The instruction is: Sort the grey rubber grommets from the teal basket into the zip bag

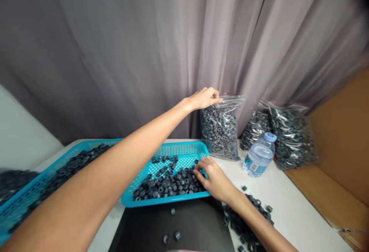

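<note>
My left hand (204,98) reaches far forward and pinches the top edge of a clear zip bag (220,131) filled with small black rings, which stands upright against the curtain. My right hand (211,179) rests in the near right corner of a turquoise basket (184,150), its fingers curled on the pile of black rings (170,184) inside; whether it holds any ring is hidden.
A second turquoise basket (25,192) with rings lies at left. Two more filled bags (285,136) and a water bottle (259,156) stand at right, beside a cardboard box (343,159). Loose rings (245,225) lie on the white table and a black mat (173,227).
</note>
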`<state>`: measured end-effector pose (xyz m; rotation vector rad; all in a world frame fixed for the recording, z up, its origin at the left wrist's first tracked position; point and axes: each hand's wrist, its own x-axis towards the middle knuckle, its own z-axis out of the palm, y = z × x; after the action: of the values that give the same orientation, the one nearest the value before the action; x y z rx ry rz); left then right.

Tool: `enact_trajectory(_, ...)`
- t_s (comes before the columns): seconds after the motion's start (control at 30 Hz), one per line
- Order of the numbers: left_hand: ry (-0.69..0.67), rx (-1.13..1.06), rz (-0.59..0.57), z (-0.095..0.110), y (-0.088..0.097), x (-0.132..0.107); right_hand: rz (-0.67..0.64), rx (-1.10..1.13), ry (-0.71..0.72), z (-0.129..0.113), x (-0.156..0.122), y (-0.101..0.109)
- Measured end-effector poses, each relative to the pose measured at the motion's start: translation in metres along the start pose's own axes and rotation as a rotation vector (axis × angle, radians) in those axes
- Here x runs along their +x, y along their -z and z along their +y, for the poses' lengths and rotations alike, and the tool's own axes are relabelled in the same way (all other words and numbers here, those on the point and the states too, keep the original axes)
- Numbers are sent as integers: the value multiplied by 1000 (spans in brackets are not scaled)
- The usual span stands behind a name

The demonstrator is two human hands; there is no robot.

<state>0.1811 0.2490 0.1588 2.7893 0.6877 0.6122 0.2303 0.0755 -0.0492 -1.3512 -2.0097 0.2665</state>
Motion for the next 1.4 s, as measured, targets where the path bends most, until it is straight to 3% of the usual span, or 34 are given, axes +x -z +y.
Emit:
enact_trajectory(0.23, -116, 118, 101, 13, -15, -13, 18, -59, -25, -1, -5, -4)
enact_trajectory(0.43, -63, 192, 168, 17, -2, -23, 7, -79, -14, -4, -5, -1)
enact_trajectory(0.57, -6, 163, 204, 13, 9, -79, -11, -56, -9, -4, -5, 1)
enact_trajectory(0.67, 223, 143, -39, -7, 4, -143, -18, -44, -8, -1, -6, 0)
enact_trajectory(0.8, 429, 175, -246, -51, -27, -217, -29, -32, 9, 4, -7, -2)
enact_trajectory(0.9, 516, 192, -266, -72, -55, -243, -34, -29, 15, 7, -8, -5)
enact_trajectory(1.03, 563, 145, -196, -82, -82, -254, -49, -26, 11, 7, -9, -6)
enact_trajectory(1.13, 581, 59, -143, -89, -92, -258, -68, -27, -2, 6, -9, -6)
enact_trajectory(1.27, 595, -105, -100, -102, -90, -259, -89, -44, -16, 5, -11, -6)
enact_trajectory(1.4, 636, -319, -31, -102, -77, -250, -135, -76, -17, 4, -8, 2)
